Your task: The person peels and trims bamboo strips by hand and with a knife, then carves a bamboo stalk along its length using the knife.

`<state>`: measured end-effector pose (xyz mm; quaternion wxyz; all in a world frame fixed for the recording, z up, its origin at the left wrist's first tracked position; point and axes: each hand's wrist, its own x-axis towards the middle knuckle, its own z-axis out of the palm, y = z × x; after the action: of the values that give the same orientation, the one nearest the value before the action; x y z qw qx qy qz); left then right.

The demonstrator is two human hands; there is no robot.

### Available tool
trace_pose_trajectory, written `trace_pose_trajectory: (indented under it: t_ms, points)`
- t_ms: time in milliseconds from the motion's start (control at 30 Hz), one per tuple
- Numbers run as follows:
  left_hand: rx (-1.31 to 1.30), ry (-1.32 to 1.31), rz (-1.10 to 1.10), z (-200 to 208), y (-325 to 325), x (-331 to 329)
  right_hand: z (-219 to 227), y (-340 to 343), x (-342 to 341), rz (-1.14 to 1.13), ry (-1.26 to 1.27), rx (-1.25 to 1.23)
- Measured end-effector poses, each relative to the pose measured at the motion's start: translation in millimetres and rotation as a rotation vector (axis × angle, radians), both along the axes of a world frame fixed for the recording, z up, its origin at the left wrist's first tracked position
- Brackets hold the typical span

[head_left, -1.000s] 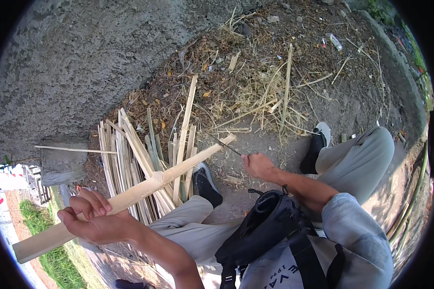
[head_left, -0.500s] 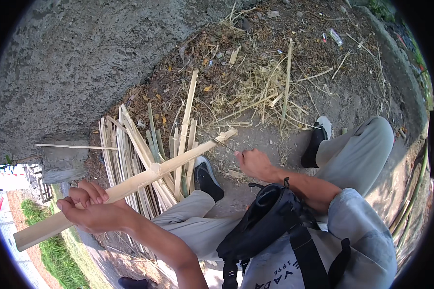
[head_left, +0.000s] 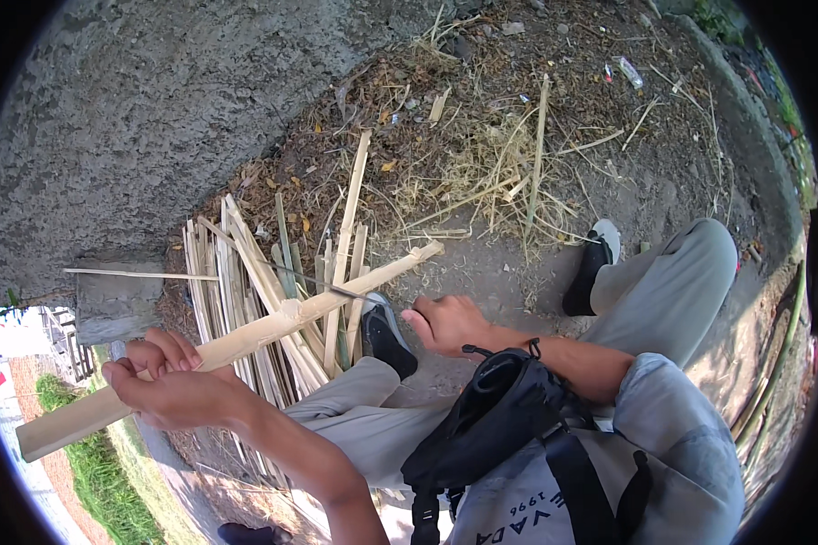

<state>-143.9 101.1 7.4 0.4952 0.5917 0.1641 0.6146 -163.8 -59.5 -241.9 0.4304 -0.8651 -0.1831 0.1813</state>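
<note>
A long, pale split bamboo length (head_left: 245, 341) with raised nodes slants across the view, from lower left up to the middle. Near its wide lower end my left hand (head_left: 186, 392) is closed around it. My right hand (head_left: 450, 322) grips a knife whose handle is mostly hidden in the fist. The thin dark knife blade (head_left: 344, 291) lies across the bamboo, between the middle node and the far end, pointing up and left. Behind the bamboo lies a pile of split bamboo strips (head_left: 232, 291), next to my left shoe.
A rough grey rock or concrete mass (head_left: 173, 118) fills the upper left. Shavings (head_left: 491, 173) and loose strips litter the dirt ahead. My left shoe (head_left: 386, 341) and right shoe (head_left: 591, 272) stand apart. A black bag (head_left: 473, 409) hangs at my front. Long poles (head_left: 773, 363) lie far right.
My right hand has moved left and slightly down with the knife, bringing the blade from near the bamboo's far end toward its middle node. The bamboo has shifted slightly left in my left hand.
</note>
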Motion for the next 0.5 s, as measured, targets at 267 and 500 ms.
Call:
trace_pose_trajectory:
  t_ms: [267, 500]
  points:
    - [0.003, 0.015, -0.052, -5, -2, -4, -129, -35, 5, -0.143, 0.060, -0.297]
    - [0.006, 0.007, -0.023, 1, -4, 0, -41, -8, -5, 0.066, -0.284, 0.096]
